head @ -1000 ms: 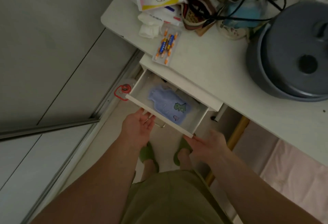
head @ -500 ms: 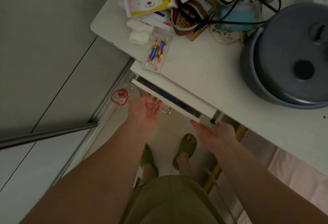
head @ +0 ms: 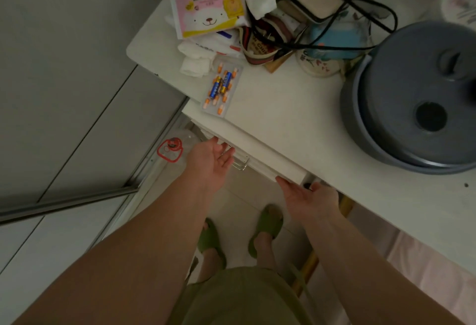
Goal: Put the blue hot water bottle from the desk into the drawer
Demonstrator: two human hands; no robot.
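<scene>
Both open palms, left hand (head: 210, 156) and right hand (head: 306, 196), press the drawer (head: 273, 154) front, which runs left-right under the desk (head: 296, 108) (bottle unseen).

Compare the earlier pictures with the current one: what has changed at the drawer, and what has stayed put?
The drawer has been pushed shut, hiding the blue hot water bottle. The left hand and right hand followed its front inward, open, gripping nothing. The desk clutter stayed put.

The drawer (head: 260, 154) has gone from open to shut, hiding the blue hot water bottle
</scene>
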